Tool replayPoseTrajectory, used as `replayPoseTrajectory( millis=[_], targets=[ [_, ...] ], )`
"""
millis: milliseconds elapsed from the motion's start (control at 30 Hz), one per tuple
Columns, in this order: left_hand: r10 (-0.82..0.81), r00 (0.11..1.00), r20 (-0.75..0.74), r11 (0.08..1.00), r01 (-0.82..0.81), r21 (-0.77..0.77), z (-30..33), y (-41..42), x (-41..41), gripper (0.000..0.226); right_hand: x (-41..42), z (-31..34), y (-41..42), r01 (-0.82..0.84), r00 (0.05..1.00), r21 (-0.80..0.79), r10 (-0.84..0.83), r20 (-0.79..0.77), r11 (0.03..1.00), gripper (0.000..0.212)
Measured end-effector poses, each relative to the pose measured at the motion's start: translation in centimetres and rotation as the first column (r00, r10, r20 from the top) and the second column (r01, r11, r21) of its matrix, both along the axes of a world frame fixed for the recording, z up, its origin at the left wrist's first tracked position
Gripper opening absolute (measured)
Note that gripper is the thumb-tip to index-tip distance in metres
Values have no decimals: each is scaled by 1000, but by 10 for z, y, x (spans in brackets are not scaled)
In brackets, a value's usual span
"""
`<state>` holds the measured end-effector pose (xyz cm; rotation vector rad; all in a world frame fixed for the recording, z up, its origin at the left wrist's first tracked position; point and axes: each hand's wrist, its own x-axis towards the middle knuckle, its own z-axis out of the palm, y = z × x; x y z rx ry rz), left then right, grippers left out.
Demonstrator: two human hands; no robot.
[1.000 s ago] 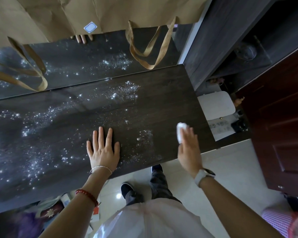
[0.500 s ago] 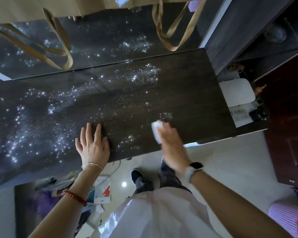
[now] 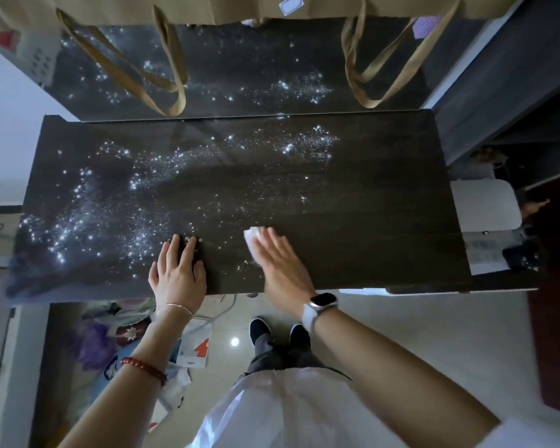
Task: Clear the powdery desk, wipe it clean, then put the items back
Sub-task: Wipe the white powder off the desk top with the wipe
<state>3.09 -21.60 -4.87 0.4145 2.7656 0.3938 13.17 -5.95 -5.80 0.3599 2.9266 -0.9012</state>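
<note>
A dark wooden desk fills the middle of the head view, speckled with white powder, thickest at the left and back. My right hand presses a small white wipe flat on the desk near its front edge; only the wipe's far end shows past the fingers. My left hand lies flat beside it at the front edge, fingers apart, holding nothing. The desk's right part looks mostly free of powder.
Brown paper bags with looped handles hang at the back, mirrored in a glossy panel. A white box and small items sit right of the desk. Papers and bags lie on the tiled floor below. A dark red door stands right.
My right hand has slid the wipe leftward along the front of the desk, toward my left hand. The left hand stays flat at the front edge. The view has shifted left.
</note>
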Motion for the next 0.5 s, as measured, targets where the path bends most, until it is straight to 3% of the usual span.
replayPoseTrajectory(
  millis=[100,200,300,367,500],
  targets=[
    [-14,1000,14,1000,14,-27,-3,1,3,50,37,7,68,284,959,91,-281,-40,955,80],
    [1,1000,1,1000,-1,-24,-4,3,7,51,73,7,127,542,832,169,-554,33,823,69],
    [-5,1000,-10,1000,5,-19,-3,2,6,51,56,5,138,704,676,208,-730,95,679,63],
    [-31,999,-9,999,31,-14,-1,-3,2,50,16,7,121,680,700,245,-711,62,691,63],
    [-97,995,-8,995,97,20,3,-17,-8,50,-59,2,25,379,924,188,-383,-19,906,73]
  ],
)
